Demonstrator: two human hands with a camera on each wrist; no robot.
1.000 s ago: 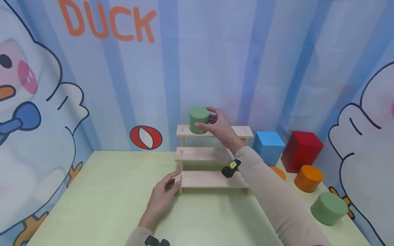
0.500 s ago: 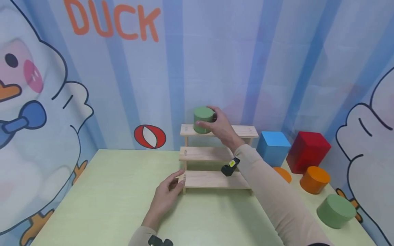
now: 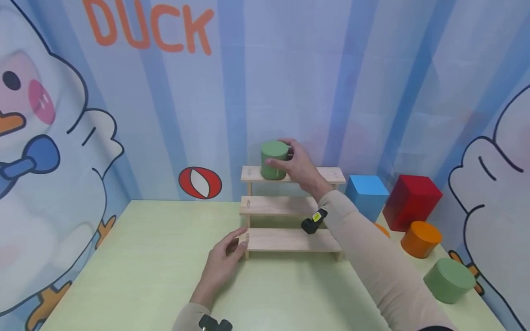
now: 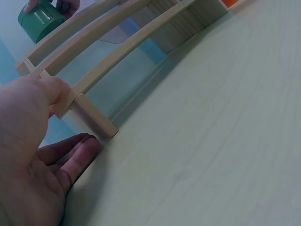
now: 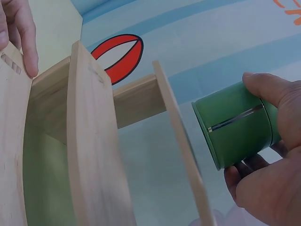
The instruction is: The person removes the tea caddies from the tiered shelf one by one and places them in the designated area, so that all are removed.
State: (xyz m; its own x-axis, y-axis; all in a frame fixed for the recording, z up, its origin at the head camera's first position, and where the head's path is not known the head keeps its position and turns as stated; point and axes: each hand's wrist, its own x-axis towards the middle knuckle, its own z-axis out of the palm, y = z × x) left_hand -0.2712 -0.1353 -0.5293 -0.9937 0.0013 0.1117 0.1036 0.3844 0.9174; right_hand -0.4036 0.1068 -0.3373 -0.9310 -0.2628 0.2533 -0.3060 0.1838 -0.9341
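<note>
My right hand (image 3: 304, 168) grips a green cylinder (image 3: 272, 161) between thumb and fingers, close over the left part of the top board of a three-tier wooden step rack (image 3: 285, 240). In the right wrist view the cylinder (image 5: 235, 127) shows a raised rim and a shiny strip along its side; a narrow gap separates it from the top board's edge. My left hand (image 3: 221, 262) pinches the left end of the rack's lowest board. The left wrist view shows its remaining fingers curled beside the front leg (image 4: 96, 115), low over the table.
To the rack's right stand a blue block (image 3: 366, 197), a red block (image 3: 412, 202), an orange cylinder (image 3: 421, 239) and a second green cylinder (image 3: 449, 280). Another orange piece (image 3: 382, 230) is partly hidden by the right sleeve. A printed duck backdrop (image 3: 290, 82) hangs right behind the rack.
The head view has shifted slightly. Relative to the rack, my right hand and the green cylinder have moved very slightly right. My left hand stays at the lowest board's end.
</note>
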